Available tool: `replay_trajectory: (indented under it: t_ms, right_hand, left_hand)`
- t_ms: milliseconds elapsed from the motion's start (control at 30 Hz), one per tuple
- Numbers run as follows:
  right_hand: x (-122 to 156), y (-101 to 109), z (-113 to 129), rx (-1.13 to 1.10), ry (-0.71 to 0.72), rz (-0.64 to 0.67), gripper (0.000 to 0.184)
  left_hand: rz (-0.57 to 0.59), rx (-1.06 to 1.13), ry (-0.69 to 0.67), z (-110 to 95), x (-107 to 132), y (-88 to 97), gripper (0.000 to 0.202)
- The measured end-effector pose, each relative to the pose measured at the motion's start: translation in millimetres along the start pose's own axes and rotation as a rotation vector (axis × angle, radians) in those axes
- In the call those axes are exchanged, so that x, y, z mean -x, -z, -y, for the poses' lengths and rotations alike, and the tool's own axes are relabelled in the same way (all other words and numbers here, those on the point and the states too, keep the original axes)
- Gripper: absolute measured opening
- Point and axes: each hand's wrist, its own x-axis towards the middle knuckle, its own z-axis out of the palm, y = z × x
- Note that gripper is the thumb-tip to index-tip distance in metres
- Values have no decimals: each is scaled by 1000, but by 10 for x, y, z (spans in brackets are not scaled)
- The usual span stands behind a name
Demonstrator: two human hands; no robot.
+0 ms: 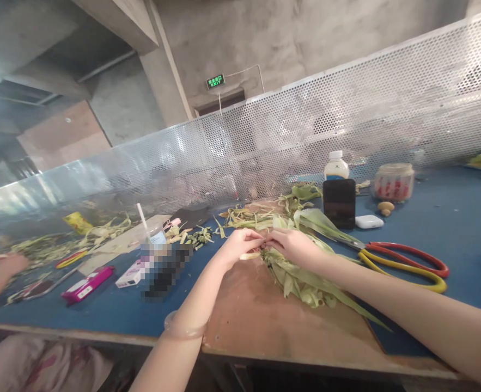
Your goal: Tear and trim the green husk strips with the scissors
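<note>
Your left hand (242,246) and right hand (292,245) meet at their fingertips, thumbs and forefingers pinched together on the head of a bundle of pale-green corn husks (301,280). The exact strands gripped are too small to tell. The close double pinch presumably lets one hand steady the head while the other works it. Taking your fingertips as the clock's centre, the bundle trails toward four and five o'clock over a wooden board (244,318), which likely serves as a firm base on the blue tabletop (456,218). Loose husks (250,216) lie at twelve, apparently stock within reach. Scissors with red and yellow handles (407,249) rest just past three, handles outward, convenient for your right side. At two, a phone (339,203) stands upright before a bottle (336,170), probably propped for viewing. A cup with a straw (157,236) stands at nine.
</note>
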Motion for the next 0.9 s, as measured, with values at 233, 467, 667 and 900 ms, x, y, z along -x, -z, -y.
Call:
replay_trajectory:
  t_ms: [233, 467, 667, 900]
  right_hand:
    - [7, 26, -33, 108, 76, 0, 19]
    - [-14, 42, -78, -46, 102, -68, 16]
    - [-28, 48, -32, -312, -44, -68, 16]
    - [-28, 48, -4, -364, -203, -21, 27]
  left_hand:
    - [95, 1, -9, -48, 30, -14, 30]
    - [173, 49, 1, -123, 64, -63, 31]
    - [61, 56, 56, -103, 44, -97, 29]
    - [-6, 103, 61, -87, 24, -77, 30]
